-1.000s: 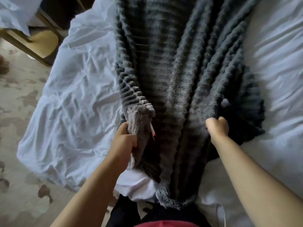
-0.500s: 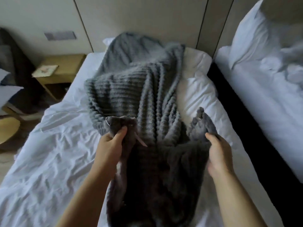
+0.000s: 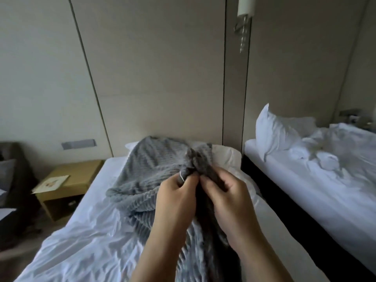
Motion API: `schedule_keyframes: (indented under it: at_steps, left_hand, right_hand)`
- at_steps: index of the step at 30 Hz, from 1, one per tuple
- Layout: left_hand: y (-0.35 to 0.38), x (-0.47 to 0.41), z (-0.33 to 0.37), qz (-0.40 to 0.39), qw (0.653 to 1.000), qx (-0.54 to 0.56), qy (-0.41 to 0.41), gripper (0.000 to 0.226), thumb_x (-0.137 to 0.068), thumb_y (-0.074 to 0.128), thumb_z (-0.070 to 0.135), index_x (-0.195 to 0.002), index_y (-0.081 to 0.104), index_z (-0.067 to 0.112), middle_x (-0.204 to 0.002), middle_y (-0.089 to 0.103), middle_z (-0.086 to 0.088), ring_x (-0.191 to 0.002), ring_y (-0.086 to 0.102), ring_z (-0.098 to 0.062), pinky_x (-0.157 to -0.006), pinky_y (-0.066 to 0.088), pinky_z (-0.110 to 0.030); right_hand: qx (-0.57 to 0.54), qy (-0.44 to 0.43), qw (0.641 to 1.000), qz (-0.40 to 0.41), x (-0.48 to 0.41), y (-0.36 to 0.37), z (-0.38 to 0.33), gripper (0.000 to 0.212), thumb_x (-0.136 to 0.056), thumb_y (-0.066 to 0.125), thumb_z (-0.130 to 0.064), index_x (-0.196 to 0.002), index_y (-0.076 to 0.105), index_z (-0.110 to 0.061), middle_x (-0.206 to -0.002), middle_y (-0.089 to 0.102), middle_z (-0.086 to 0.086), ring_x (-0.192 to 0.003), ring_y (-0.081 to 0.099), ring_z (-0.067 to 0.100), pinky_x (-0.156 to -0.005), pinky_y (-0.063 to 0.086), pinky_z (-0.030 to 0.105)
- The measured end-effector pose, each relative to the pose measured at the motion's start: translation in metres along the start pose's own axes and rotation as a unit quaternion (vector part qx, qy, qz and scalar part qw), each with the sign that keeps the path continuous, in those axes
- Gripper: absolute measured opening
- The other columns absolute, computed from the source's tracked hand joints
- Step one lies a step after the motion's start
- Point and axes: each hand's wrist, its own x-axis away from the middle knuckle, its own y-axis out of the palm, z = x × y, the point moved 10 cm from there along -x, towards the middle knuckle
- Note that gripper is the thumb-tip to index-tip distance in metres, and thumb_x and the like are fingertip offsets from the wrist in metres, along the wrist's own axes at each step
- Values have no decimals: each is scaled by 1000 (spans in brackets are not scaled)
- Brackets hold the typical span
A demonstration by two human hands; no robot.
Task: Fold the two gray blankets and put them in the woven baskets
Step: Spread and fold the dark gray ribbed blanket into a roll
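Both hands are up in front of me, knuckles almost touching. My left hand (image 3: 177,192) pinches one corner of the gray blanket (image 3: 150,169) and my right hand (image 3: 225,192) pinches another, fingers curled into the cloth, the two corners pressed together between them. The rest of the blanket trails away beyond my hands across the bed (image 3: 85,241) and up to the pillow (image 3: 225,154), and some hangs below my wrists. I judge this is the first fold: corners matched, halving the blanket. Next, one hand has to keep both corners while the other slides down the edge to find the far end. Then it's lift and pull straight. I can't see any baskets near my hands, or a second blanket.
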Motion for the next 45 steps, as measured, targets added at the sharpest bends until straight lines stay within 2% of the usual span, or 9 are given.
schedule_keyframes:
  at_steps: [7,11,13,28,32,35,37,42,45]
  left_hand:
    - [-6,3,-35,-48,991,75,-105,31,-94,55,33,-80,76,15,-85,75,-9,-78,71,-20,-66,55,-29]
    - [-13,-2,-43,-38,975,149,-158,49,-97,45,44,-96,75,5,-99,73,-17,-93,72,-28,-81,56,-40]
    - [-19,-4,-44,-18,969,175,-171,51,-97,44,45,-96,73,3,-98,73,-19,-91,72,-29,-73,58,-38]
    - [-40,2,-33,11,981,131,-141,62,-90,45,61,-91,73,6,-88,75,-12,-84,73,-25,-76,55,-37]
    - [-35,7,-22,-29,997,2,-71,71,-65,69,68,-79,67,-2,-71,65,-12,-68,64,-23,-62,47,-32]
    - [-45,4,-26,35,998,3,-61,50,-82,67,47,-74,58,-2,-68,51,-17,-60,52,-24,-55,42,-31]
    - [-49,2,-37,64,990,81,-100,43,-89,63,39,-77,59,-3,-70,61,-16,-60,62,-26,-52,50,-28]
    - [-73,-3,-59,152,950,237,-137,31,-93,59,32,-85,66,2,-68,73,-11,-62,72,-21,-47,53,-27]
    - [-131,-2,-75,273,915,266,-134,27,-92,61,33,-81,62,9,-67,72,-8,-59,72,-20,-46,53,-26]
  right_hand:
    - [-37,20,998,-42,3,7,18,25,-93,55,-12,-106,74,-21,-104,75,-3,-104,68,11,-92,53,27]
    - [-62,1,997,-48,-1,13,12,26,-90,55,-17,-107,74,-23,-105,75,-2,-105,68,14,-91,53,25]
    - [-62,-7,996,-57,-3,17,8,25,-93,55,-11,-106,75,-21,-104,75,-1,-104,68,14,-90,53,23]
    - [27,-10,987,-156,15,48,4,27,-91,61,-8,-109,72,-24,-105,73,-13,-107,66,3,-97,50,26]
    - [90,-43,978,-183,19,46,6,22,-92,60,-6,-97,77,-19,-79,73,-19,-78,66,-8,-72,48,8]
    - [116,-41,971,-204,24,48,9,39,-88,61,-4,-117,69,-27,-105,73,-15,-102,64,-5,-89,48,16]
    - [145,-73,967,-198,26,47,9,58,-81,61,0,-129,58,-33,-120,66,-17,-115,58,-3,-97,46,17]
    - [120,38,987,-102,29,23,75,49,-65,64,-5,-103,63,-36,-87,69,-4,-83,67,11,-73,53,20]
    - [269,163,940,-135,56,6,174,38,-70,58,1,-86,65,-33,-83,71,-6,-85,67,13,-68,44,13]
